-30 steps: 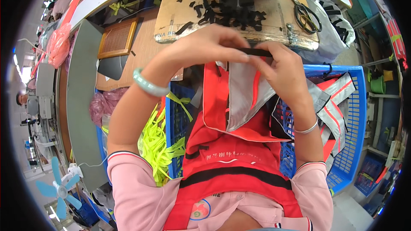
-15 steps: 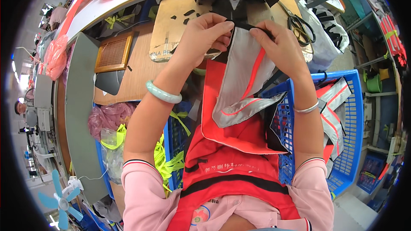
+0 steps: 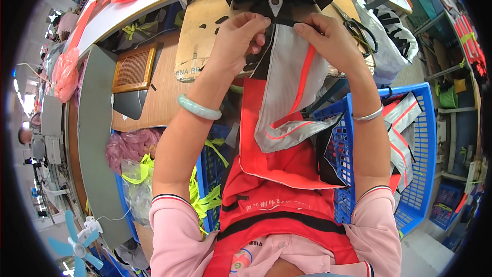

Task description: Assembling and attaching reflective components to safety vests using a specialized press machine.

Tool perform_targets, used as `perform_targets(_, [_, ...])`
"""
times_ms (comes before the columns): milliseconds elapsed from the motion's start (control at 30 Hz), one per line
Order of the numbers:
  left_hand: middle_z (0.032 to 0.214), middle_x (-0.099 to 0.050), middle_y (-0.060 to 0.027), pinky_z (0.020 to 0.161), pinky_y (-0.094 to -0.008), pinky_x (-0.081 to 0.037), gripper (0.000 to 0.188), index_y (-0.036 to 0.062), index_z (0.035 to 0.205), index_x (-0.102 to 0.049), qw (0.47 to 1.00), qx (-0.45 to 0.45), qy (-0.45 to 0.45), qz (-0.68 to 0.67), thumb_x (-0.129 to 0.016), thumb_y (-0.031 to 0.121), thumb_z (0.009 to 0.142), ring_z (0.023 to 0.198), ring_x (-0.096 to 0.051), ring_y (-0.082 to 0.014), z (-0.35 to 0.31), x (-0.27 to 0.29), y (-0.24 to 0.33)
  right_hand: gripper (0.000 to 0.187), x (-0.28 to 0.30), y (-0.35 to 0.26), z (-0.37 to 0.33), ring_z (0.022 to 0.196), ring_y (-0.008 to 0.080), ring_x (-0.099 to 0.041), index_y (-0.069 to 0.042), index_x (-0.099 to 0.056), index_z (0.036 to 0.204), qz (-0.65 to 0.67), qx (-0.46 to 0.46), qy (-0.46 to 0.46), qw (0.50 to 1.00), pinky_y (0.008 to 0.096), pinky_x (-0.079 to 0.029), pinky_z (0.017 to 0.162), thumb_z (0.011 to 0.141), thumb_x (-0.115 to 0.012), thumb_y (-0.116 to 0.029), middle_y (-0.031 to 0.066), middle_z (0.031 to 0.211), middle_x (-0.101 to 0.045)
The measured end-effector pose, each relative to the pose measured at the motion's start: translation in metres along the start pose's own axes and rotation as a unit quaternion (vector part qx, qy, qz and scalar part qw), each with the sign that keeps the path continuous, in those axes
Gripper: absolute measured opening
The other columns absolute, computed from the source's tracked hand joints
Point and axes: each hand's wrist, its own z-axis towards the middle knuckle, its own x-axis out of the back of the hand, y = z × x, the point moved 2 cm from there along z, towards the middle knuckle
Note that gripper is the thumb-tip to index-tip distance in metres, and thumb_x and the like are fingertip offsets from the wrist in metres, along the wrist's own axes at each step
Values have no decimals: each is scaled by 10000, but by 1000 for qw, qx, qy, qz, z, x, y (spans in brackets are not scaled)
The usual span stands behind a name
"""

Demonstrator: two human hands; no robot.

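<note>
Both hands are raised at the machine's working point, pinching the top edge of a grey-and-red fabric piece (image 3: 287,72). My left hand (image 3: 237,43) has thumb and forefinger pressed together at the left corner, by a short black strip (image 3: 284,21) along that edge. My right hand (image 3: 332,41) grips the right end with the thumb in front. Below, the grey band bends to the right over a red panel (image 3: 251,138), which hangs down onto my red apron (image 3: 287,200). A metal machine part (image 3: 275,1) points down just above the strip.
Black-handled scissors (image 3: 359,33) lie on the worn work plate (image 3: 195,36) at right. A blue basket (image 3: 428,123) holds similar grey-and-red pieces. Yellow-green strips (image 3: 207,200) fill a basket at left. A wooden woven frame (image 3: 135,67) rests on the brown surface (image 3: 164,79).
Both hands have moved slightly up and left toward the machine, bringing the fabric's top edge closer under the metal part. The grip on the fabric stays.
</note>
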Motion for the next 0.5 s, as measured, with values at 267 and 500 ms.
perform_targets(267, [726,-536,17,455,-196,-317,104,57,905,-605,997,-13,-11,-80,-677,103,847,568,-493,-61,5,-3,-1,328,2,1,6,623,157,-519,1,-655,936,34,29,20,999,312,-432,606,888,-623,-322,71,664,-576])
perform_targets(500, [734,-525,9,455,-202,-302,104,66,897,-600,980,48,28,-190,-672,130,858,570,-458,-69,9,-5,-4,340,6,2,6,630,88,-483,4,-651,959,89,-23,1,996,264,-402,571,899,-621,-330,-2,699,-554])
